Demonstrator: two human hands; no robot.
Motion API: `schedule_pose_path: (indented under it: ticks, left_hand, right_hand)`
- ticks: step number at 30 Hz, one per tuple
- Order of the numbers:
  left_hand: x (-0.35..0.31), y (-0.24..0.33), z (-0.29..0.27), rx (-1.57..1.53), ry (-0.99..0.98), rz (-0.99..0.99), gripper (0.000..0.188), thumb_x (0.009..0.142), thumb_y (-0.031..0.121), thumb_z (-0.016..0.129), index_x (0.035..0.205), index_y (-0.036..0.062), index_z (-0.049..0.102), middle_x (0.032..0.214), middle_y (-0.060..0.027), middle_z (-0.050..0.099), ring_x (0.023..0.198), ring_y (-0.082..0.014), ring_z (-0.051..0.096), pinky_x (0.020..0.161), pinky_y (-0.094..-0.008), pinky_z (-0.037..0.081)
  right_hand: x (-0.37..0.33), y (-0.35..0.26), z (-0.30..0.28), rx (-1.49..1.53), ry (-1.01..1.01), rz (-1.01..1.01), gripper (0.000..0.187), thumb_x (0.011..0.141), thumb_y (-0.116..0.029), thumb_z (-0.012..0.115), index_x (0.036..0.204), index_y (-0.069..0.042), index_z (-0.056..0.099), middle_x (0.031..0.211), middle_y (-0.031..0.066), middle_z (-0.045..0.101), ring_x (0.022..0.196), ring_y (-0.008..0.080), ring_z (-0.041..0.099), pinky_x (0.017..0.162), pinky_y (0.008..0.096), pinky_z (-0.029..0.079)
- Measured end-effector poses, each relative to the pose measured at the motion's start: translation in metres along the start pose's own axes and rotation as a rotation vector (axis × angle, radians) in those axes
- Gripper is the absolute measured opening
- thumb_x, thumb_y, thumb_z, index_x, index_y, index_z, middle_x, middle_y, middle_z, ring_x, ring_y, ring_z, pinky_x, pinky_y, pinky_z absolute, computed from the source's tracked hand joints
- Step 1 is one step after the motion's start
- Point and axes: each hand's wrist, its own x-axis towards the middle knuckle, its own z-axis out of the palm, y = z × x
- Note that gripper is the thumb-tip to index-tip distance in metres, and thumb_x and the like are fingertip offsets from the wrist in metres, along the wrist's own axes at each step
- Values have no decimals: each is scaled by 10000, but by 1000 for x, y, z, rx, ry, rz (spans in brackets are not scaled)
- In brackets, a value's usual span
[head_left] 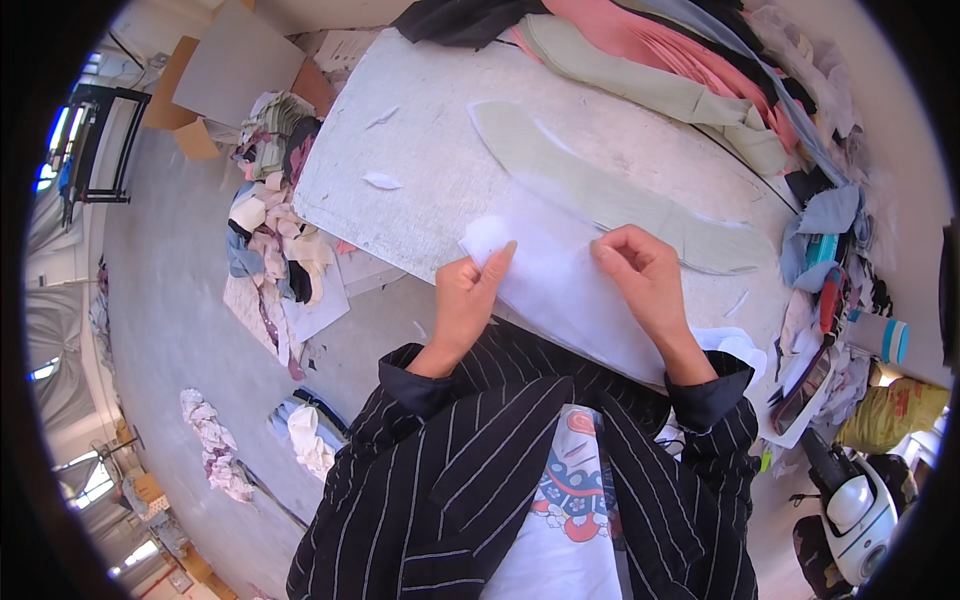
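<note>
A thin white sheet [545,255], paper or interlining, is held up over the near edge of a white worktable [390,130]. My left hand [472,295] pinches its left end between thumb and fingers. On the sheet's right side, my right hand [645,285] is closed with thumb and forefinger on it. Beyond the sheet, a long curved pale green cut fabric piece [640,215] lies flat on the table. More white curved pieces [735,345] stick out at the table edge by my right wrist.
Layered pink fabric [660,55] and pale green fabric [600,65] cover the far edge. Cloth scraps [280,240] heap on the floor at left, below a cardboard box [185,95]. At right are a cluttered tray [800,400] and a white machine [855,520].
</note>
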Motion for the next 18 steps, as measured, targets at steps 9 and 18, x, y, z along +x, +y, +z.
schedule_pose_path:
  ticks: [9, 18]
  left_hand:
    - [9, -10, -11, 726, 130, 197, 314, 843, 331, 726, 865, 20, 685, 594, -109, 618, 518, -275, 606, 508, -354, 451]
    - [18, 12, -23, 548, 116, 92, 209, 876, 161, 725, 984, 1, 644, 738, -25, 653, 603, -55, 548, 567, -213, 430]
  right_hand:
    - [-117, 14, -153, 282, 497, 171, 177, 953, -157, 560, 1076, -40, 610, 889, -20, 597, 743, 54, 572, 638, 203, 459]
    - [-296, -136, -314, -575, 1333, -60, 458, 1013, -312, 533, 1365, -19, 519, 1194, 69, 608, 1063, 149, 583, 910, 282, 469]
